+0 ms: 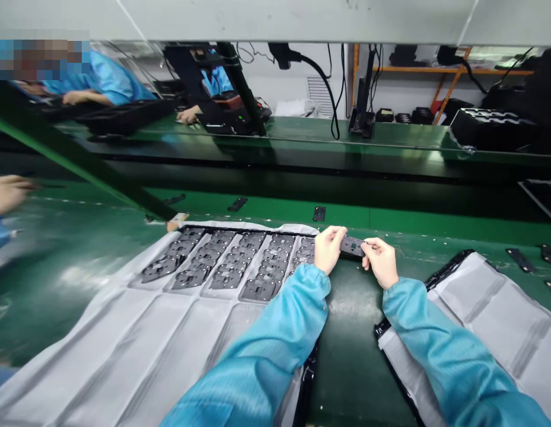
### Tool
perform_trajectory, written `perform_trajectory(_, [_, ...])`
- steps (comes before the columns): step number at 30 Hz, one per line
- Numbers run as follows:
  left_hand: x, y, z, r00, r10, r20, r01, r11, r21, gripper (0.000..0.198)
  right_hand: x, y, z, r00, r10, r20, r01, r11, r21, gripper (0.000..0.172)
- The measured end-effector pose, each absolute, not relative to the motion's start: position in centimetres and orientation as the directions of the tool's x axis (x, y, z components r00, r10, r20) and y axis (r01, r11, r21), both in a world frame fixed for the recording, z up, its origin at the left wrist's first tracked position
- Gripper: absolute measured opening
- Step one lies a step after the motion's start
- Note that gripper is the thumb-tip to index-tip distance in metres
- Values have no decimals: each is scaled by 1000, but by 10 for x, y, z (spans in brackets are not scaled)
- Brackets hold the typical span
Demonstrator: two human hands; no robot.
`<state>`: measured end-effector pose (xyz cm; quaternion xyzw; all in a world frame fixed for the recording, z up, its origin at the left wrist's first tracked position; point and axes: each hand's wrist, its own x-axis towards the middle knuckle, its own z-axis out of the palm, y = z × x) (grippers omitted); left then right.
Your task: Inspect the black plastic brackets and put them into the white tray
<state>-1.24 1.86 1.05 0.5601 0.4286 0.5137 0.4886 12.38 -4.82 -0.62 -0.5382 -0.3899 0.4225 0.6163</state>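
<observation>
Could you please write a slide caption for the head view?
Left hand and right hand hold a black part beside a gray tray of similar parts on a green bench.

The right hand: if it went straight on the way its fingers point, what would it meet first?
The right hand would first meet the flat black part it pinches; past that, probably the left hand, though depth is unclear.
</observation>
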Motion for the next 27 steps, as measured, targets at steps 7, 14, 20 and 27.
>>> perform_trajectory(7, [-31,39,39,43,933,357,75,-359,930,43,126,-47,-7,347,937,47,-123,95,-988,36])
perform_trajectory(14, [-24,21,21,376,926,-13,87,-21,996,29,126,-46,-9,339,937,85,-97,125,-987,35])
perform_trajectory(20, [-53,24,46,350,933,87,98,-129,987,31,126,-47,-8,273,959,79,-108,112,-988,35])
perform_trajectory(27, [-180,1,86,34,989,144,381,-146,913,28,129,-42,-16,203,978,55,-134,84,-987,33])
